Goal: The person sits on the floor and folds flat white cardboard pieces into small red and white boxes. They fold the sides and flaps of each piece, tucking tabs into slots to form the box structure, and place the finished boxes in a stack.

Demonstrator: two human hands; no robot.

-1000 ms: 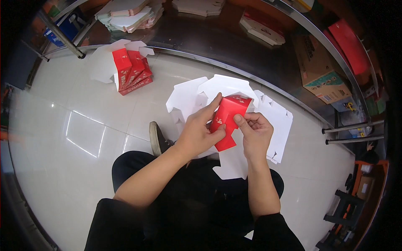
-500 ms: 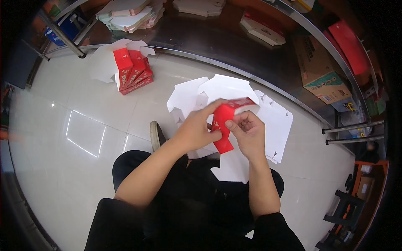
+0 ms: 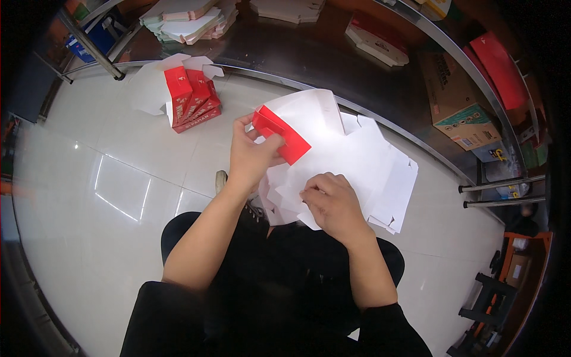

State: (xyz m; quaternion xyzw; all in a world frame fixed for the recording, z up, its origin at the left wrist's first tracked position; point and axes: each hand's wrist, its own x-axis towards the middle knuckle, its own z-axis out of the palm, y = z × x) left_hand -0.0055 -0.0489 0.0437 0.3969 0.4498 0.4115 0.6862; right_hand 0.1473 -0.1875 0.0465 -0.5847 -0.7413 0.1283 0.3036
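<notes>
My left hand (image 3: 251, 156) is closed around the red folded side of a cardboard box (image 3: 284, 138), thumb pressed on its inner face. From that red side a large white panel (image 3: 324, 157) spreads away to the right and far side. My right hand (image 3: 334, 207) has its fingers curled and pinched near the white panel's near edge, below the red part. What lies between its fingertips is too hidden to make out. Under and beside the held box, flat white box blanks (image 3: 395, 181) lie on the floor, partly covered by it.
Several red boxes with raised white flaps (image 3: 193, 98) stand together at the far left. A low metal shelf (image 3: 285, 53) runs along the far side, bearing stacked flat cardboard (image 3: 190, 24) and a brown carton (image 3: 458, 101). A black stool (image 3: 491, 297) is at the right.
The box has turned: its red side has moved left and away from me, and its white panel now spreads to the right. My right hand has left the red part and come lower left.
</notes>
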